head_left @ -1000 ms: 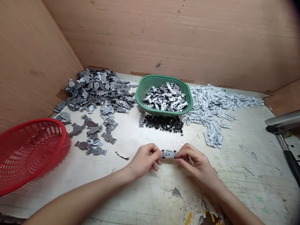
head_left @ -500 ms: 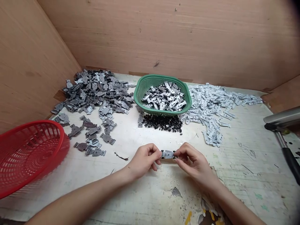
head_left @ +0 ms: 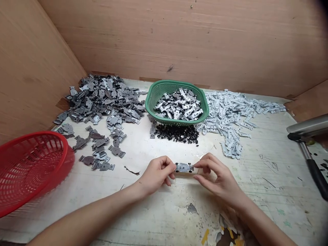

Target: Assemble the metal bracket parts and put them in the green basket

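Observation:
My left hand [head_left: 161, 171] pinches the left end of a small grey toy car chassis [head_left: 184, 167] fitted with black wheels, held level above the table. Just off its right end is my right hand [head_left: 214, 173], thumb and forefinger parted with nothing seen between them. Straight ahead, a green basket [head_left: 176, 122] holds many white and dark chassis pieces. Small black wheel-like parts [head_left: 176, 134] lie in a heap at its near side. Flat grey metal plates [head_left: 102, 97] are piled to the left, and thin white pieces [head_left: 228, 111] spread out to the right.
A red basket [head_left: 68, 153] stands at the left edge. On the right a metal lever with a black handle [head_left: 316, 176] reaches over the table [head_left: 148, 205]. Wooden boards [head_left: 164, 41] wall the back and sides. The near surface is torn and stained.
My right thumb and forefinger have come away from the chassis's right end and parted, leaving its right wheels in sight. My left hand keeps its hold.

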`<state>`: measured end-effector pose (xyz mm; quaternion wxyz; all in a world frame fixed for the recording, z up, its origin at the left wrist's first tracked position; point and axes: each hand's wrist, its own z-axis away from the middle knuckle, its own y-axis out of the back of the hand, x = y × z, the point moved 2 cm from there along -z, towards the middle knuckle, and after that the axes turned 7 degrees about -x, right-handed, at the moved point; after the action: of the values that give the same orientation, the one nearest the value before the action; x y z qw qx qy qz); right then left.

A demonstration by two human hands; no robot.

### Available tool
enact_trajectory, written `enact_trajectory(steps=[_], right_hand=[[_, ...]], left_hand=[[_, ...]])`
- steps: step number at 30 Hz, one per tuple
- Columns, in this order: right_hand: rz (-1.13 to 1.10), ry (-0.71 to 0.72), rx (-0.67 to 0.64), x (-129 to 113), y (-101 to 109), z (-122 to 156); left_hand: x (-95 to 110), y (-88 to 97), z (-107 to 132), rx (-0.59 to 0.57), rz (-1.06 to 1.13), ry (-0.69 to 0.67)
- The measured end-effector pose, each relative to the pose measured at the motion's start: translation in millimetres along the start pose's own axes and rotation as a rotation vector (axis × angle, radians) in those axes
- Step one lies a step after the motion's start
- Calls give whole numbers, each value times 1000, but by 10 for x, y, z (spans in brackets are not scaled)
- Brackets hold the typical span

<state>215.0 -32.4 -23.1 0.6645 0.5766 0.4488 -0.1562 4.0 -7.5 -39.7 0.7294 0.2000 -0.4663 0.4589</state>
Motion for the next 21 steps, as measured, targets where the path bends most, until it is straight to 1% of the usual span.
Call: enact_trajectory(steps=[2, 5, 7, 9, 12, 14, 18, 19, 21], right_hand=[[170, -44, 81, 137, 232, 17], [590, -152, 204, 451, 648, 57], [795, -186, 159, 637, 844, 71], [901, -188, 70, 739, 929, 70], [962, -153, -42, 735, 887, 52], [1003, -117, -66, 691, 806, 42], [1080, -62, -15, 632, 643, 17], [1049, -44, 7, 612, 605, 10], [884, -24, 58, 550, 539, -7]], left_hand=[[4, 2, -2, 2, -4, 5], [-3, 7, -13, 0, -17, 6], [-10, 11, -21, -1, -23, 5], [-14, 15, -25, -2, -28, 3], [-14, 18, -23, 4, -26, 1], [-12, 15, -21, 5, -21, 1], [-18, 9, -16, 2, -25, 7], [-24, 10, -15, 2, -26, 10], [-36, 14, -17, -2, -27, 10]])
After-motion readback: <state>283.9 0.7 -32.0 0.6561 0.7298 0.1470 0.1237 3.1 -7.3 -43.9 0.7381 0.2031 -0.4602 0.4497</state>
